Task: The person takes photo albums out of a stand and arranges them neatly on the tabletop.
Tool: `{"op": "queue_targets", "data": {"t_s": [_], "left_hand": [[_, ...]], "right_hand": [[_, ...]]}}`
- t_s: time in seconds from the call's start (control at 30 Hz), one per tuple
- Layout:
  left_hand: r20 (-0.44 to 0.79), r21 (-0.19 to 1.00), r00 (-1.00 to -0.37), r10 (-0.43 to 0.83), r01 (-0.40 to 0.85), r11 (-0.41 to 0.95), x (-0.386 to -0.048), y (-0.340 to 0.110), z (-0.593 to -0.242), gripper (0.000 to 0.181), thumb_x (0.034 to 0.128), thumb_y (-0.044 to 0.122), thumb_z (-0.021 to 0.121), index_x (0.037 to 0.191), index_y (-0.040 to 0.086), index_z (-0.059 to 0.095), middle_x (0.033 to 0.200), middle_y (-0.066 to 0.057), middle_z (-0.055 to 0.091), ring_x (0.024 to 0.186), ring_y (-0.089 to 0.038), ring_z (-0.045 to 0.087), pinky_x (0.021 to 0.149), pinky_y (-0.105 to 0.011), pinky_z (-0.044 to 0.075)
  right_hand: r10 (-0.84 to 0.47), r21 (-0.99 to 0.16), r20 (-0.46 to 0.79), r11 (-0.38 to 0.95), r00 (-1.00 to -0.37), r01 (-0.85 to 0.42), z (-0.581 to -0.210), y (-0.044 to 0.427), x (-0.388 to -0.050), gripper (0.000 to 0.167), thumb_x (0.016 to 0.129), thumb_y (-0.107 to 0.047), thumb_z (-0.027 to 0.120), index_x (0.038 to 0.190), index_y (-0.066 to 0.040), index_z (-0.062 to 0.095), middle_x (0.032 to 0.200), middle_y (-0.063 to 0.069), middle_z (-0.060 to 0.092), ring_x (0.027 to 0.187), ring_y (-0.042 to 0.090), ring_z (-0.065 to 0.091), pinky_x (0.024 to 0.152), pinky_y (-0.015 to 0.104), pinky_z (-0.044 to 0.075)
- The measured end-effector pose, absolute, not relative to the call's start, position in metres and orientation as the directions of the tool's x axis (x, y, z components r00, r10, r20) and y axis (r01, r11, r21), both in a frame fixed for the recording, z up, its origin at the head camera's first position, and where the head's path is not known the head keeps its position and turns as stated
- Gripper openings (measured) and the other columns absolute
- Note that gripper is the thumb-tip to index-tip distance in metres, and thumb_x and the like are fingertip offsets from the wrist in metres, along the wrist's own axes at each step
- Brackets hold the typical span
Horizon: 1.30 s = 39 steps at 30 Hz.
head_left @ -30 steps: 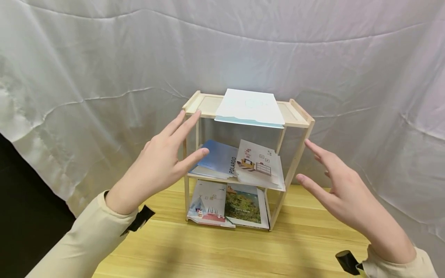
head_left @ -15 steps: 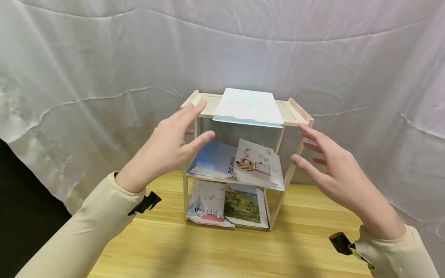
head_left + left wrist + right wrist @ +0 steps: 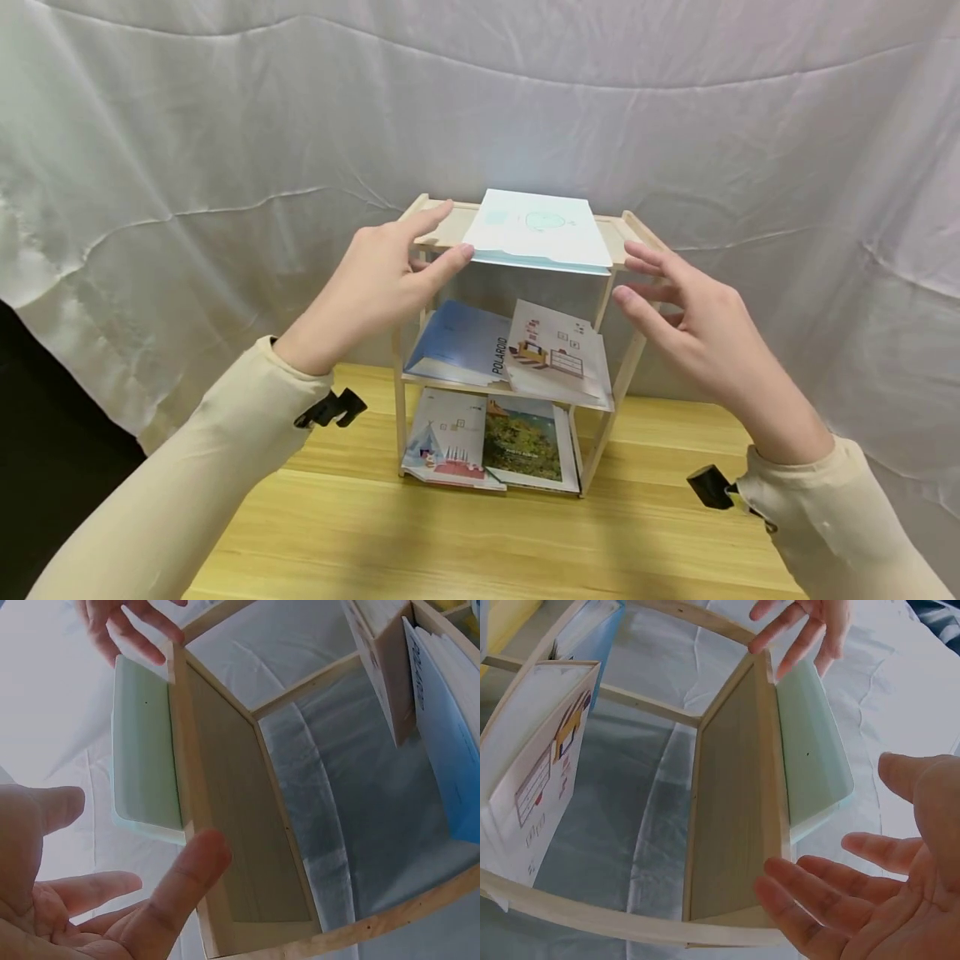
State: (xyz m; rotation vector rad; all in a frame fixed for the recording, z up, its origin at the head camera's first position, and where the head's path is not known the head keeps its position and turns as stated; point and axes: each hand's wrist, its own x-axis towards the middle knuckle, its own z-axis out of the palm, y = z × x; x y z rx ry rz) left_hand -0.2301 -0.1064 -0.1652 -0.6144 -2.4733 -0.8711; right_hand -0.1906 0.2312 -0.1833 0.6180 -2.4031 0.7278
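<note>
A wooden shelf rack (image 3: 397, 400) holds a white, pale-green-edged book (image 3: 538, 229) lying flat on its top board. My left hand (image 3: 367, 283) hovers at the top board's left end, fingers spread and holding nothing. At the right end, my right hand (image 3: 697, 333) is held out with relaxed fingers, also empty. Gaps show between both hands and the book in the wrist views, where its green edge (image 3: 146, 742) stands beside the board. Whether any fingertip touches the wood, I cannot tell.
On the middle shelf lean a blue POLAROID book (image 3: 465, 337) and a white illustrated book (image 3: 558, 354). Below them are a tent-picture book (image 3: 446, 433) and a landscape-cover album (image 3: 525, 442). The rack stands on a wooden table (image 3: 480, 542) before a grey-white cloth (image 3: 300, 125).
Both hands have moved inward and up, closer to the book on the top board. The rack and books look unmoved.
</note>
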Motion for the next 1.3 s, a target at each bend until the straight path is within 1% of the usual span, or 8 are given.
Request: {"op": "queue_targets", "data": {"t_s": [0.2,0.3,0.47,0.6,0.93,1.07,1.2,1.3], "left_hand": [[0.512,0.523,-0.823,0.245,0.525,0.671,-0.238,-0.102,-0.158,0.056,0.1049,0.054,0.064,0.155,0.029,0.059,0.157,-0.002,0.061,0.102,-0.02,0.082,0.106,-0.045,0.057],[0.496,0.572,-0.834,0.242,0.523,0.632,-0.24,-0.099,-0.157,0.054,0.1048,0.052,0.065,0.152,0.027,0.062,0.144,-0.004,0.071,0.082,-0.015,0.082,0.094,-0.04,0.062],[0.505,0.601,-0.824,0.255,0.548,0.582,-0.245,-0.091,-0.156,0.043,0.1051,0.048,0.066,0.14,0.025,0.072,0.105,-0.006,0.083,0.078,-0.011,0.079,0.083,-0.035,0.062],[0.52,0.586,-0.816,0.253,0.556,0.589,-0.247,-0.087,-0.155,0.036,0.1045,0.046,0.067,0.133,0.027,0.078,0.125,0.001,0.08,0.082,-0.012,0.08,0.092,-0.037,0.058],[0.524,0.603,-0.817,0.24,0.555,0.574,-0.249,-0.087,-0.153,0.031,0.1016,0.038,0.073,0.124,0.019,0.081,0.142,0.0,0.072,0.084,-0.017,0.083,0.105,-0.04,0.058],[0.518,0.607,-0.823,0.232,0.545,0.578,-0.25,-0.086,-0.152,0.031,0.1009,0.037,0.074,0.124,0.018,0.082,0.137,-0.001,0.075,0.093,-0.019,0.083,0.103,-0.041,0.059],[0.518,0.621,-0.827,0.219,0.54,0.568,-0.249,-0.084,-0.152,0.024,0.1002,0.034,0.074,0.116,0.019,0.084,0.124,0.0,0.079,0.096,-0.018,0.083,0.093,-0.038,0.06],[0.517,0.633,-0.83,0.21,0.536,0.56,-0.249,-0.083,-0.151,0.019,0.1001,0.032,0.072,0.107,0.02,0.086,0.111,-0.001,0.082,0.089,-0.015,0.082,0.08,-0.035,0.056]], "right_hand": [[-0.236,-0.379,0.64,0.731,-0.731,-0.568,-0.176,0.225,-0.199,0.048,0.109,-0.033,0.065,0.155,-0.021,0.058,0.142,0.013,0.072,0.112,0.036,0.078,0.075,0.003,0.047],[-0.209,-0.41,0.643,0.719,-0.736,-0.562,-0.173,0.221,-0.206,0.044,0.109,-0.034,0.065,0.149,-0.018,0.064,0.136,0.013,0.074,0.109,0.031,0.079,0.076,0.004,0.051],[-0.161,-0.436,0.653,0.72,-0.741,-0.54,-0.172,0.217,-0.215,0.04,0.108,-0.037,0.066,0.142,-0.017,0.07,0.128,0.008,0.076,0.093,-0.009,0.073,0.077,0.005,0.051],[-0.143,-0.437,0.669,0.718,-0.73,-0.541,-0.173,0.214,-0.217,0.037,0.107,-0.036,0.067,0.138,-0.017,0.073,0.126,0.008,0.076,0.086,-0.024,0.061,0.074,0.006,0.05],[-0.134,-0.435,0.681,0.716,-0.72,-0.545,-0.172,0.209,-0.219,0.03,0.104,-0.036,0.071,0.126,-0.017,0.08,0.116,0.009,0.074,0.079,-0.018,0.064,0.07,0.009,0.051],[-0.133,-0.447,0.668,0.714,-0.732,-0.539,-0.171,0.209,-0.218,0.032,0.104,-0.036,0.072,0.127,-0.016,0.08,0.117,0.009,0.074,0.087,-0.003,0.075,0.071,0.008,0.053],[-0.117,-0.492,0.653,0.685,-0.748,-0.537,-0.171,0.21,-0.218,0.034,0.103,-0.036,0.073,0.128,-0.014,0.08,0.119,0.011,0.074,0.104,0.019,0.08,0.078,0.005,0.055],[-0.102,-0.523,0.644,0.664,-0.758,-0.534,-0.172,0.21,-0.216,0.034,0.102,-0.035,0.074,0.128,-0.013,0.08,0.122,0.011,0.074,0.103,0.008,0.078,0.081,0.005,0.055]]}}
